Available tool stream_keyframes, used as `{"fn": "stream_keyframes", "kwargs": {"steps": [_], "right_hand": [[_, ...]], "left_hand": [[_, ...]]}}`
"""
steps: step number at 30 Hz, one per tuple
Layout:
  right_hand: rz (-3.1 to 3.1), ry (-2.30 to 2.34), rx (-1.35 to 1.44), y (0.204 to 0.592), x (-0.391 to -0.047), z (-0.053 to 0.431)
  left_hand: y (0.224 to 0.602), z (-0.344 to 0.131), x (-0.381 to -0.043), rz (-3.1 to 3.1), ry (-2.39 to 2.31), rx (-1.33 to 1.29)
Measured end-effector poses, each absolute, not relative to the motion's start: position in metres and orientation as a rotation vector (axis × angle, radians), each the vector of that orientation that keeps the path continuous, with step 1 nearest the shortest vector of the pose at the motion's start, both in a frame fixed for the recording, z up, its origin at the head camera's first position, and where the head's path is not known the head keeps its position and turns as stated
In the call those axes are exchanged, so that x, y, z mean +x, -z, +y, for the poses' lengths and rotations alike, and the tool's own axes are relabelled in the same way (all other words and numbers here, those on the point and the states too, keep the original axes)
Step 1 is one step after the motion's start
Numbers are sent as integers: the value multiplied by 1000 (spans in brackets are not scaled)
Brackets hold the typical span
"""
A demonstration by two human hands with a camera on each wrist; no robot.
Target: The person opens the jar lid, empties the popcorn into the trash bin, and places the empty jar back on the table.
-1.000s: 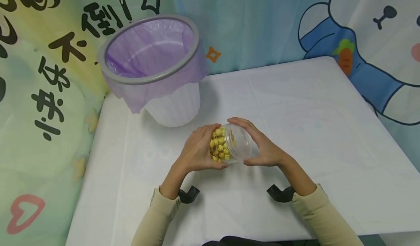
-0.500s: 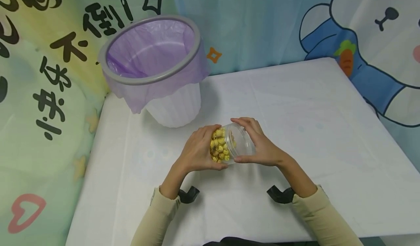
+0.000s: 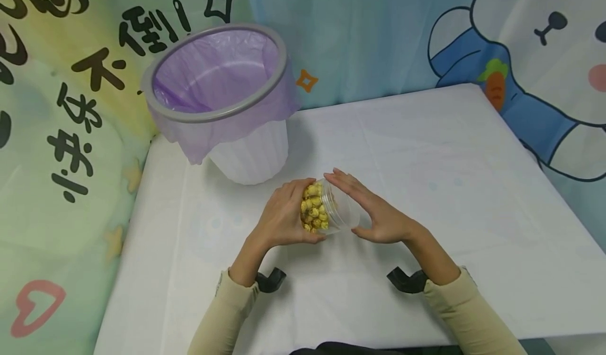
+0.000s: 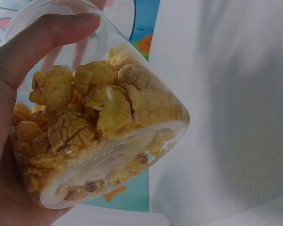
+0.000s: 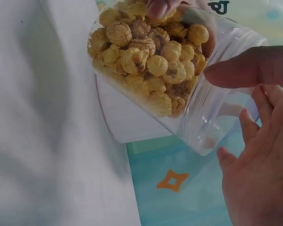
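Note:
My left hand grips a clear plastic jar by its body, thumb and fingers round either side. Yellow caramel popcorn fills much of the jar, which lies tilted on its side above the table with its bottom to the left. A clear screw lid caps the end facing right. Around that lid my right hand is spread, its fingers nearly straight. In the right wrist view its thumb overlaps the lid's edge. Part of the jar is hidden by my left palm.
A white trash bin with a grey rim and purple liner stands on the white-covered table, back left. Printed cloth hangs behind and along the left. The table's front edge lies near the bottom right.
My right thumb moved inward to the lid half a second ago and has now drawn back, while the right fingers have straightened. The left hand with the jar has barely moved.

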State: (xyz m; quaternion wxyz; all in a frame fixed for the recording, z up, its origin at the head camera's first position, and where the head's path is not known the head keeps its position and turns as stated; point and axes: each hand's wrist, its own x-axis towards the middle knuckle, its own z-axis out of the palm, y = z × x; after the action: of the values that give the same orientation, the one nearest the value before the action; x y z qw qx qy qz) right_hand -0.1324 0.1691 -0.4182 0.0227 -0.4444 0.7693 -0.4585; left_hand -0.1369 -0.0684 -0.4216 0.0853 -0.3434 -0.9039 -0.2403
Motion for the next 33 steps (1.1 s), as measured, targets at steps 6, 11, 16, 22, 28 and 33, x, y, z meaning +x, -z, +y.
{"fn": "stream_keyframes", "kwargs": {"steps": [6,11,16,22,28,33], "right_hand": [[2402,1440,-1255,416,-130,166],[2450,1478,-1060,418,-129,165],[2508,1472,-1000,421,-128,165],[2475,1498,-1069,420,-130,167],[2357,1572,-1192,423,-132,170],[2439,1515,-1096,422,-131,168]], "left_hand": [[422,-68,-137,-2688,708,-1037],[422,-67,-136,-2707,716,-1030],[420,-65,-135,-2709,717,-1033],[419,-65,-135,-2704,709,-1040],[420,-65,-135,-2712,714,-1045],[421,-65,-136,-2722,723,-1034]]}}
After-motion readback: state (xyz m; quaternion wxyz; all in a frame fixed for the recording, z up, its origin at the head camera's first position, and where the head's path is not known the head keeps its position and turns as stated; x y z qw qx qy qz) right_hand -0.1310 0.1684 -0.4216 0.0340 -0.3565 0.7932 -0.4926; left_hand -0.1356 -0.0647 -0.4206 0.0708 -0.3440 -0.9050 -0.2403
